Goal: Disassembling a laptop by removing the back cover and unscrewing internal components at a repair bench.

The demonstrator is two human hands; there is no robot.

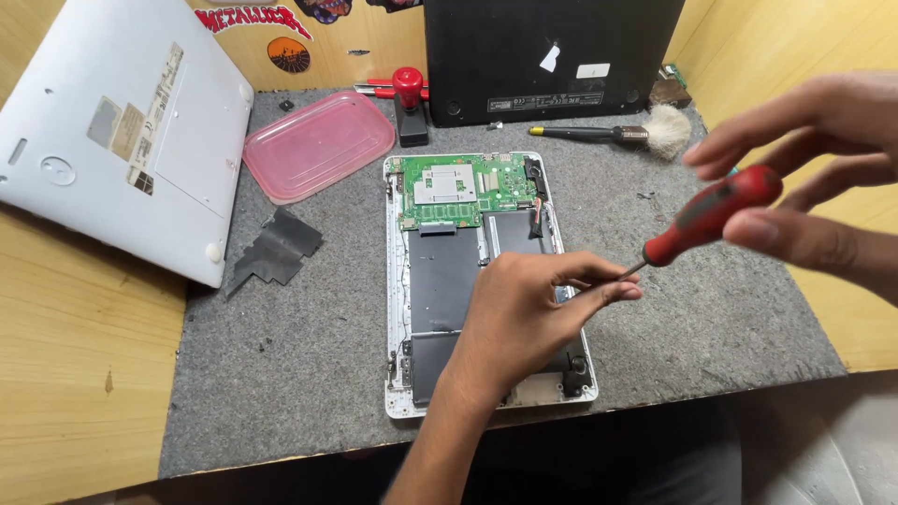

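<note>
**Opened laptop on the mat, screwdriver held between two hands**

At the far left a white laptop bottom cover (122, 131) lies face down, partly on the wooden worktop (75, 374) and partly on the grey felt mat (281, 374). Just right of it, on the mat, lie a piece of black sheet (276, 251) and, farther back, a pink plastic tray (318, 145). A small red-knobbed tool (409, 98) stands behind the tray's right end.

In the middle of the mat lies the opened laptop (486, 281), its green circuit board (468, 187) at the far end and dark battery cells nearer the person. The left hand (524, 318) rests over the laptop's right side, its fingers (608, 281) closed in a pinch on the metal shaft of the screwdriver (711, 215). A closed black laptop (552, 56) leans at the back, with a soft brush (636, 134) lying in front of it.

The right hand (814, 178) is raised above the mat's right part, fingers curled lightly round the screwdriver's red handle, gripping it from both sides.
</note>
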